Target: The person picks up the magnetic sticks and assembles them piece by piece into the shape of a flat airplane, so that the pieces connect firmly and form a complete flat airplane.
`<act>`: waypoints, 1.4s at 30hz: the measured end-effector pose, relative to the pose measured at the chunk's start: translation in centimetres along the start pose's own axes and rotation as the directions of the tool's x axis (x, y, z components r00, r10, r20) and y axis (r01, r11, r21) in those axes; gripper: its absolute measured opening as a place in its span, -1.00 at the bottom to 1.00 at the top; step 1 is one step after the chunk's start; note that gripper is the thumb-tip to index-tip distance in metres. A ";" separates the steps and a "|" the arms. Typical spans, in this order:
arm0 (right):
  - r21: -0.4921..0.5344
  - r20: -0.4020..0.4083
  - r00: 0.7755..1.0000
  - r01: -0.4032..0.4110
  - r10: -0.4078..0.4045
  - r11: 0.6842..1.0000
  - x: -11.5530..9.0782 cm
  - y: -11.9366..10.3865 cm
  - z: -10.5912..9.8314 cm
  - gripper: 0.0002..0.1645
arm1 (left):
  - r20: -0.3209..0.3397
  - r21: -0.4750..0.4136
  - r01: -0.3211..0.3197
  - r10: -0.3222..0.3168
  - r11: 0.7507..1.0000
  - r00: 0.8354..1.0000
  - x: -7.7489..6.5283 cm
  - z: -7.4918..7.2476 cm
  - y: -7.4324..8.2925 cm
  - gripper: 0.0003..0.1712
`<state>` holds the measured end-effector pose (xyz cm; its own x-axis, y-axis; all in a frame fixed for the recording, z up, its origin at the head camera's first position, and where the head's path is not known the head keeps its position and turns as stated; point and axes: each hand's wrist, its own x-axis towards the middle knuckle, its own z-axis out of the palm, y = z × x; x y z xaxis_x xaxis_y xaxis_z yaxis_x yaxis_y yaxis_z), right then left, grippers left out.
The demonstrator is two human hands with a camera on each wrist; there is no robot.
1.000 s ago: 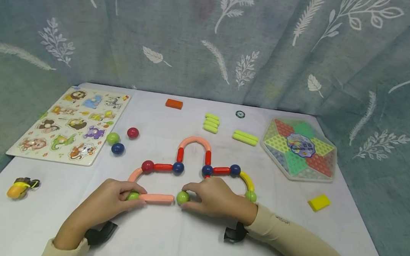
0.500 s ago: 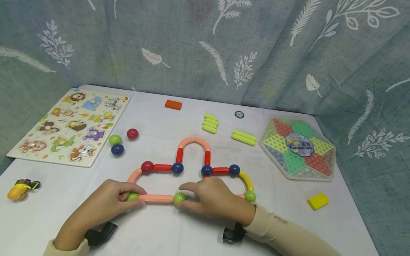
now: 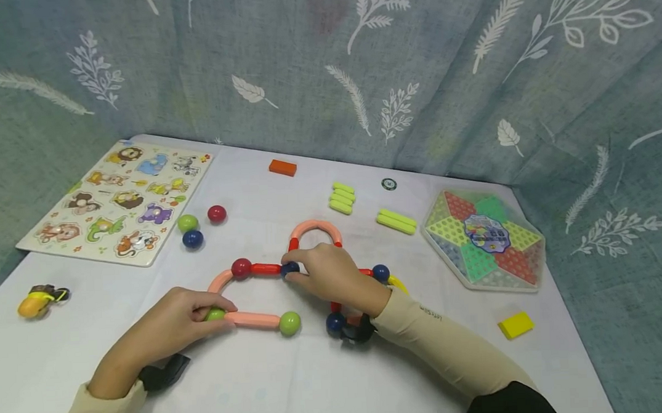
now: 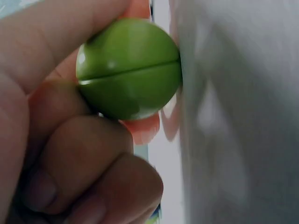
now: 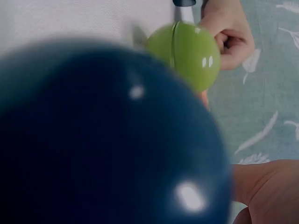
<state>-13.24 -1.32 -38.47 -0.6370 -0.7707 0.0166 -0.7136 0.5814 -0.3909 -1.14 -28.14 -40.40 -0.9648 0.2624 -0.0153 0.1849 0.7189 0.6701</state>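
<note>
My left hand (image 3: pixel 177 318) pinches a green ball (image 3: pixel 215 314) at the near left corner of a figure of coloured magnetic rods and balls. From that ball a straight pink rod (image 3: pixel 253 320) runs right to another green ball (image 3: pixel 290 323), and a curved pink rod (image 3: pixel 218 281) leads up to a red ball (image 3: pixel 242 268). The right hand (image 3: pixel 334 277) has thumb and index finger on either side of a dark blue ball (image 3: pixel 290 268) at the end of a red rod (image 3: pixel 266 269). Its forearm hides part of the figure's right side.
An animal puzzle board (image 3: pixel 114 203) lies back left, near loose red (image 3: pixel 217 214), green (image 3: pixel 187 223) and blue balls (image 3: pixel 192 239). Light green rods (image 3: pixel 396 221) and a hexagonal game board (image 3: pixel 485 240) are back right. A yellow block (image 3: pixel 516 325) sits right.
The right hand has let go of the green ball, now joined to the straight pink rod's end, and moved up to the dark blue ball. The left hand has stayed put.
</note>
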 end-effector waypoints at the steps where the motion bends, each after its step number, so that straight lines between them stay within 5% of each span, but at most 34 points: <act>1: 0.004 0.001 1.000 -0.004 0.004 1.000 0.1 0.1 0.0 -0.54 | -0.007 0.001 -0.004 0.004 1.000 1.000 -0.1 0.0 0.0 -0.80; 10: 0.022 0.002 1.000 0.004 -0.004 1.000 0.1 0.7 -0.7 -0.56 | -0.023 0.005 0.017 -0.017 1.000 1.000 -0.5 -0.4 0.0 -0.79; 16: -0.017 -0.093 0.994 -0.066 0.064 0.998 -0.9 3.6 -2.9 -0.60 | -0.013 0.032 0.051 -0.051 0.998 0.999 -0.4 -0.6 0.4 -0.76; 22: -0.015 -0.219 0.943 -0.260 0.250 0.966 -3.6 9.8 -5.3 -0.73 | -0.030 0.061 0.050 -0.048 0.997 0.998 -0.5 -1.0 0.9 -0.74; 26: 0.026 -0.255 0.910 -0.333 0.328 0.943 -4.4 13.1 -6.2 -0.78 | -0.052 0.087 0.019 -0.014 0.996 0.999 -0.3 -1.0 2.7 -0.73; 33: 0.018 -0.195 0.938 -0.289 0.287 0.957 -0.4 13.7 -6.2 -0.76 | -0.061 0.176 -0.069 0.081 0.982 0.995 1.5 2.3 6.4 -0.68; 42: -0.059 -0.111 0.932 -0.351 0.344 0.934 4.5 13.5 -5.8 -0.72 | -0.055 0.234 -0.105 0.121 0.967 0.991 2.3 4.8 7.4 -0.67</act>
<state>-27.39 4.59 -38.36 -0.8717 -0.4898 -0.0162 -0.4603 0.8295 -0.3163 -1.08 -19.14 -38.99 -0.9441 0.3116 0.1073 0.3240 0.8177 0.4757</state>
